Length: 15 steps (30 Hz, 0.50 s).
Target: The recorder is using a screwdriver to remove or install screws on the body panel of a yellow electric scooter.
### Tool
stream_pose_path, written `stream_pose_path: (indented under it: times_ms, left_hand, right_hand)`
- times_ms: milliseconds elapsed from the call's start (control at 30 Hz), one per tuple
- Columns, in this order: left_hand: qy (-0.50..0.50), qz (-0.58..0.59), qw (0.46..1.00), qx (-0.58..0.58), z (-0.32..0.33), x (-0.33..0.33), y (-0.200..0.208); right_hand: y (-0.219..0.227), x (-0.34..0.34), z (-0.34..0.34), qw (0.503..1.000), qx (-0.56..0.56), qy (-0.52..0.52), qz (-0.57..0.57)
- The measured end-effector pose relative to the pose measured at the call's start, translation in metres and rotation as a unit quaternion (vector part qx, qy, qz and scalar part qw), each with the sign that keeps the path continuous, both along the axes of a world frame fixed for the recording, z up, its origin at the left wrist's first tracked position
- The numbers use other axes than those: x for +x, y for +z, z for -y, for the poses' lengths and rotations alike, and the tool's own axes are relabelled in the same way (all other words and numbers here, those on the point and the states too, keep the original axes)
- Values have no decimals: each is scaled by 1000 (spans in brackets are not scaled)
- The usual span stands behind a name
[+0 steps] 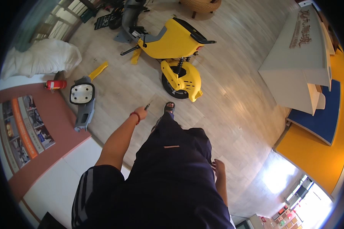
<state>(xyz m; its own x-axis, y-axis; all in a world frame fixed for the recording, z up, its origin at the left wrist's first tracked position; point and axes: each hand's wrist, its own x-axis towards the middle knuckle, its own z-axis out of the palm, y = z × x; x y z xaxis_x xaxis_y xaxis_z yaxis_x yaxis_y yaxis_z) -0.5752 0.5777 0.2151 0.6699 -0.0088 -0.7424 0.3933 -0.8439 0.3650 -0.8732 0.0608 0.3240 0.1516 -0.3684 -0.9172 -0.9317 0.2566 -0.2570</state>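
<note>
- Across the whole frame runs a pale wood-plank floor (233, 95), bent toward the rim by the lens.
- At the right stands a white counter (298, 68) with raised lettering on its top, and below it lie a blue panel (325, 114) and a wide orange surface (317, 156).
- Along the left edge sits a reddish-brown display wall (49, 126) with photo posters, stepping down to a white ledge (65, 179).
- Near the top centre stands a yellow electric scooter (176, 49) with a black seat, its rear wheel toward the person.
- A heap of white cloth (42, 57) lies at the upper left.
- A grey scooter body panel (83, 103) with a white oval plate lies on the floor left of the scooter, with a yellow trim strip (98, 71) just above it.
- A small red fire extinguisher (55, 84) lies on its side beside the cloth.
- The person's dark trousers fill the lower centre, and one sandalled foot (169, 107) steps toward the scooter.
- The left hand (141, 113), a red band at its wrist, is stretched forward with fingers curled closed around a small dark tool (147, 106); what kind of tool it is cannot be made out. The tool points at the scooter's rear wheel, near it but not touching.
- The right hand (218, 167) hangs at the person's side, fingers loosely relaxed and holding nothing.
</note>
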Motion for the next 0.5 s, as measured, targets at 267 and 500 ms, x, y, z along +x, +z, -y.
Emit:
stream_pose_path:
  times_ms: [267, 500]
  left_hand:
    - [54, -33, 998, -25, 34, 83, 4]
    - [67, -141, 983, 96, 89, 58, 5]
  right_hand:
    - [3, 70, 24, 999, -24, 22, 2]
    - [-31, 78, 125, 993, 44, 41, -102]
